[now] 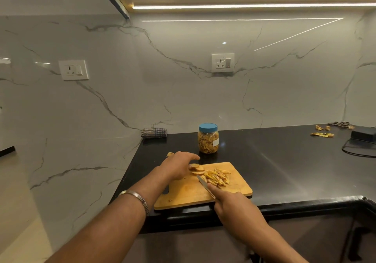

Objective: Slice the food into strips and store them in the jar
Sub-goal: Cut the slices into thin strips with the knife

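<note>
- Now we are mid-slicing: our left hand (179, 166) steadies pale round slices (196, 168) near the wooden cutting board's (183, 195) far-left corner.
- Our right hand (236, 207) grips the steel knife (204, 185); next, cut these, then unscrew the blue-lidded plastic jar (208, 138).

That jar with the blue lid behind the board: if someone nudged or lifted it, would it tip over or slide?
The jar looks squat and wide-based, so it probably resists tipping. It seems nearly full of strips, so likely not feather-light. On the glossy black counter a push would probably slide it rather than topple it. The blue lid is on, so contents should stay in.
</note>
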